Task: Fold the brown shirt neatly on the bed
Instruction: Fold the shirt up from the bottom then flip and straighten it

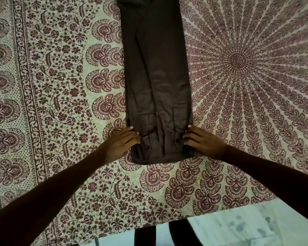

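The brown shirt (pixel 156 82) lies on the bed as one long narrow strip, its sides folded in, running from the top of the view down to its near end. Two buttoned cuffs lie on that near end. My left hand (pixel 120 142) holds the strip's left edge near the bottom, fingers curled against the cloth and thumb beside it. Opposite it, my right hand (pixel 204 142) grips the right edge, fingertips bent onto the fabric. The far end of the shirt is cut off by the frame.
A patterned bedspread (pixel 60 103) in cream and maroon covers the bed, with a large mandala (pixel 238 59) to the right of the shirt. The bed's near edge (pixel 149 224) runs along the bottom; pale floor (pixel 238 228) and my legs show below it.
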Tool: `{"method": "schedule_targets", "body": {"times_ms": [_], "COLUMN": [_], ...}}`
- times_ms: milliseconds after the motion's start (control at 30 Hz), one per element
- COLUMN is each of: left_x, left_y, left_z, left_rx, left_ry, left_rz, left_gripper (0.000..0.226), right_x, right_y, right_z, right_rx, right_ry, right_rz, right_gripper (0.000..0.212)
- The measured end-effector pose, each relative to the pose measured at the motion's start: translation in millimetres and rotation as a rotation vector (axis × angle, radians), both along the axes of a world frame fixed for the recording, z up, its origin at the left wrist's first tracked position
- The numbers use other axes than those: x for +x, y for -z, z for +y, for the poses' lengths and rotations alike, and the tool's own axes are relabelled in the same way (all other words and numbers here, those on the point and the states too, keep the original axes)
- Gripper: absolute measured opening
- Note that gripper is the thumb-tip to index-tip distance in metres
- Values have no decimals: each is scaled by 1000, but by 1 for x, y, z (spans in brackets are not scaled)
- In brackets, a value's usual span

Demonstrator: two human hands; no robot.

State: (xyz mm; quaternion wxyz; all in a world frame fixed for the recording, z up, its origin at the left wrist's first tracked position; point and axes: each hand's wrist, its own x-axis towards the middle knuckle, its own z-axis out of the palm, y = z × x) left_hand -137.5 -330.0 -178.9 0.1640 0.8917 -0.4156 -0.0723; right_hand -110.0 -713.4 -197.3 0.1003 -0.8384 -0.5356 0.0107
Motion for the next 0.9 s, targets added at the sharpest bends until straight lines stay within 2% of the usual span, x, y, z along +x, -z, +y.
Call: {"method": "schedule_targets", "body": {"times_ms": [167,300,367,467,567,633,700,767,833,900], "left_x": [-8,-11,-13,-10,19,60,118,175,213,230], "left_y": [3,8,5,-8,-31,-52,-70,-62,-40,-17], "left_z": [6,11,7,-1,-11,-25,-36,-34,-27,-23], "left_rx": [134,175,135,-95,-378,-565,-628,-607,-609,-539], "left_ry": [39,30,13,-131,-499,-800,-1031,-1183,-1254,-1278], "left_rz": [47,97,84,109,263,343,360,451,562,591], "left_gripper": [72,67,61,45,44,41,23,32,40,46], "right_x": [-6,2,2,4,27,60,110,163,206,231], "right_y": [10,10,5,-16,-55,-80,-92,-86,-65,-39], "right_z": [0,-2,-1,5,25,46,67,84,92,92], "right_rx": [-71,-68,-52,23,300,549,732,754,656,527], "right_ry": [-20,25,14,99,394,669,864,1018,1188,1333], "right_rz": [34,35,44,151,395,566,579,545,641,763], "right_gripper": [43,38,39,45,28,34,37,22,26,29]}}
